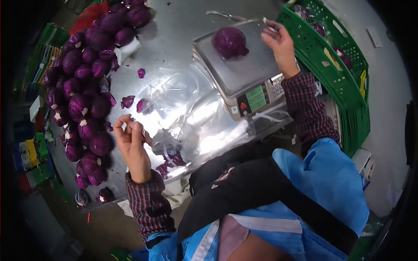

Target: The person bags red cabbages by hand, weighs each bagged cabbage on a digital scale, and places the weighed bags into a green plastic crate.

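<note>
A single purple cabbage (229, 42) rests on the metal pan of a weighing scale (248, 78). My right hand (281, 45) is over the pan's right edge, fingers apart, not touching the cabbage. Near the table's front edge, my left hand (133, 148) is raised with thumb and fingertips pinched together; whatever they hold is too small to make out. Clear plastic film (174, 93) lies on the table between the left hand and the scale. Loose purple leaves (127, 102) are scattered just beyond the left hand.
A long heap of purple cabbages (89, 87) covers the left side of the metal table (174, 26). A knife (226, 16) lies behind the scale. Green crates (324, 52) stand at the right, the upper one with some purple cabbage inside. A red bag (89, 17) is at the back left.
</note>
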